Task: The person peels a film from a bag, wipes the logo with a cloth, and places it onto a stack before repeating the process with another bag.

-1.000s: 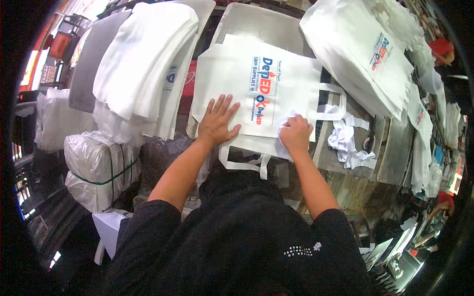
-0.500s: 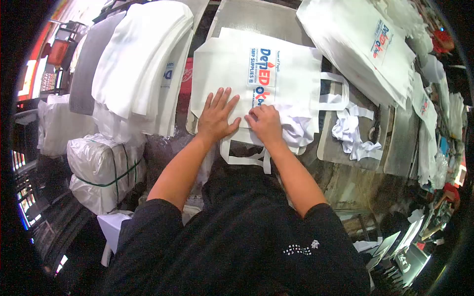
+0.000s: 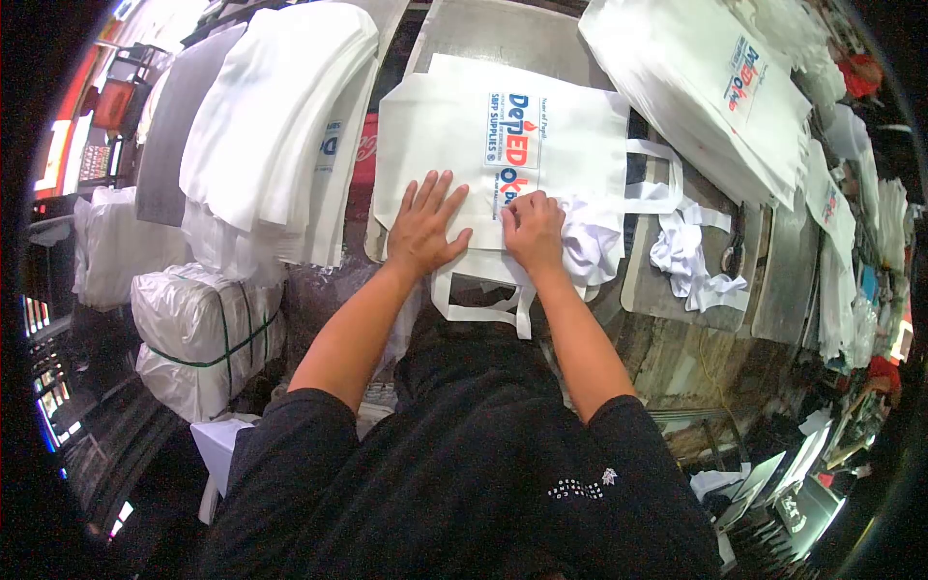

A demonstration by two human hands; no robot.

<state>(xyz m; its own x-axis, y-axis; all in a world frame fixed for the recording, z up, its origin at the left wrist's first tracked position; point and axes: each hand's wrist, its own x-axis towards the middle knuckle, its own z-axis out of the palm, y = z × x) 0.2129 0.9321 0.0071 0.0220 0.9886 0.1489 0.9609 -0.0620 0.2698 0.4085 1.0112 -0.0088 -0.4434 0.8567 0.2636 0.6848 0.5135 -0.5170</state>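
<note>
A white fabric tote bag (image 3: pixel 435 126) with blue and red print lies flat in front of me, with handle loops at its right side and near edge. My left hand (image 3: pixel 425 227) rests on its lower left part, palm down and fingers spread. At the bag's lower middle my right hand (image 3: pixel 535 234) is closed, fingers curled down against the print. A crumpled bunch of white fabric strips (image 3: pixel 592 242) comes out from the right side of that hand; the fingertips' hold is partly hidden. More loose white strips (image 3: pixel 681 256) lie to the right, near scissors (image 3: pixel 733 256).
A stack of white bags (image 3: pixel 280 106) stands at the left, and another printed stack (image 3: pixel 677 97) at the upper right. A plastic-wrapped bundle (image 3: pixel 198 319) tied with dark green cord sits at lower left. Grey boards (image 3: pixel 503 39) lie beneath the bags.
My right hand has slid a little to the right and slightly up across the bag, and the crumpled strips beside it have shifted right. My left hand has stayed in place.
</note>
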